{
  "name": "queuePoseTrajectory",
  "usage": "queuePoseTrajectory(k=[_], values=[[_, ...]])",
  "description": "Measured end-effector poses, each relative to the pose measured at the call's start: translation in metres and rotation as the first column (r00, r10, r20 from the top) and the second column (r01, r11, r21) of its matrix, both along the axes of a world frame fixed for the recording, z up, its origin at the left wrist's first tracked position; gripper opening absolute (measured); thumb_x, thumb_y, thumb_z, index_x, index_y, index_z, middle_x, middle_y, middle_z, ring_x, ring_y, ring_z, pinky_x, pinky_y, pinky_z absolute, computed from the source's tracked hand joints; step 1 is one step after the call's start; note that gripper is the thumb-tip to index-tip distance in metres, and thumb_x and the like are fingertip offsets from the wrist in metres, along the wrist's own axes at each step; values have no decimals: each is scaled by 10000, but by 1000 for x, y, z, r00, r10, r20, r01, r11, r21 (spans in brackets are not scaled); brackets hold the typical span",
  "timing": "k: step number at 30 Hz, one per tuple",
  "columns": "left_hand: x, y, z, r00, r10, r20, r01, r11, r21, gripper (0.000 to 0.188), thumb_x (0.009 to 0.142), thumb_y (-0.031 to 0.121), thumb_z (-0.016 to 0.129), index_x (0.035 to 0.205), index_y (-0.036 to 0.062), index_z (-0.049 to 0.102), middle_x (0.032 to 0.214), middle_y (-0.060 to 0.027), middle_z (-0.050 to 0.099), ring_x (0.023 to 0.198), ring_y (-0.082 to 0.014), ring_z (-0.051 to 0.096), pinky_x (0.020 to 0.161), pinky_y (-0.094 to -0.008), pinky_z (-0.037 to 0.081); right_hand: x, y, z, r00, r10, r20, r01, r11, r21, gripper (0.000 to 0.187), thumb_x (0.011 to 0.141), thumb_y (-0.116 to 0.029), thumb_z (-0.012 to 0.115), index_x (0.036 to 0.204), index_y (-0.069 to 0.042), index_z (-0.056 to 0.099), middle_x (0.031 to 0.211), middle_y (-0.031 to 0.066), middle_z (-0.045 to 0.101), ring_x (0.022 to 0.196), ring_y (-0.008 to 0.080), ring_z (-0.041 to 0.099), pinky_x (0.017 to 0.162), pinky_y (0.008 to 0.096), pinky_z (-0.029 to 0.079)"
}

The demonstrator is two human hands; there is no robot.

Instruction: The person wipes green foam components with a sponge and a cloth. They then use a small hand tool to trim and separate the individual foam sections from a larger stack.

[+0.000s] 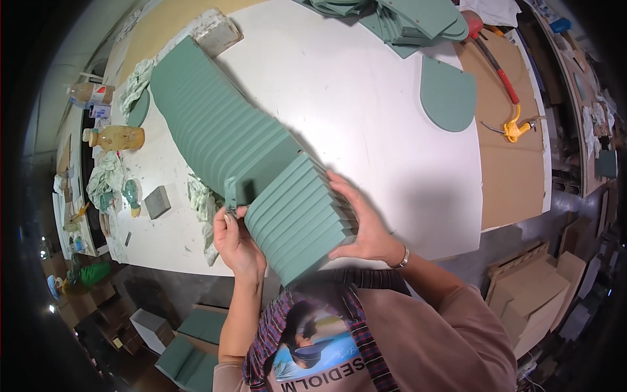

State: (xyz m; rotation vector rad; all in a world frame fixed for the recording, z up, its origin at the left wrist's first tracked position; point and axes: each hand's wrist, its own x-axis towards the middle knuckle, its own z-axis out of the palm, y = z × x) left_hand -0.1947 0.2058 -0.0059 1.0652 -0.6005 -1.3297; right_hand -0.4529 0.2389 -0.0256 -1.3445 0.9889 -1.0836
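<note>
A long row of green rounded panels (215, 108), stacked face to face, runs diagonally over the white table. Its near section, a stack of several green panels (297, 219), stands apart from the rest by a gap and reaches the table's front edge. My right hand (366, 228) grips this near stack at its right side, fingers on the far corner and thumb on the near one. At the gap, my left hand (236, 242) pinches a small flat green strip (230, 189) with thumb and fingers; its exact kind is unclear. A dark shadow lies on the panel face beside it.
White table (385, 98) below; a whitish block (219, 32) touches the row's far end. Left are crumpled rags (104, 176), a bottle (117, 137) and a grey block (157, 202). Right are a loose green panel (449, 95), a red-handled mallet (503, 81) and a yellow spray gun (516, 129).
</note>
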Motion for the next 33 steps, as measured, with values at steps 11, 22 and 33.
queuePoseTrajectory(k=[11,22,33], values=[[19,-9,8,979,48,199,16,951,-309,255,1046,96,490,1250,-47,540,1103,-213,692,1135,-300,631,1084,-479,417,25,-6,10,973,-78,-219,101,990,96,1231,617,-296,942,1568,-16,212,1639,195,207,1516,313,220,1223,422,212],[311,-99,-41,645,482,593,-575,817,-38,215,1013,171,597,1126,-1,661,1045,-43,692,964,-131,638,873,-299,483,25,-12,-1,994,-4,-109,32,965,260,1408,519,-272,938,1611,-37,81,1670,177,150,1530,303,188,1229,397,200],[471,-181,-83,142,261,955,-662,742,-105,223,909,159,681,1074,30,757,939,-122,755,842,-250,683,803,-353,518,32,4,-3,982,-182,-56,187,869,457,1418,407,-262,944,1591,-17,202,1486,93,459,1346,252,440,1139,372,334]])
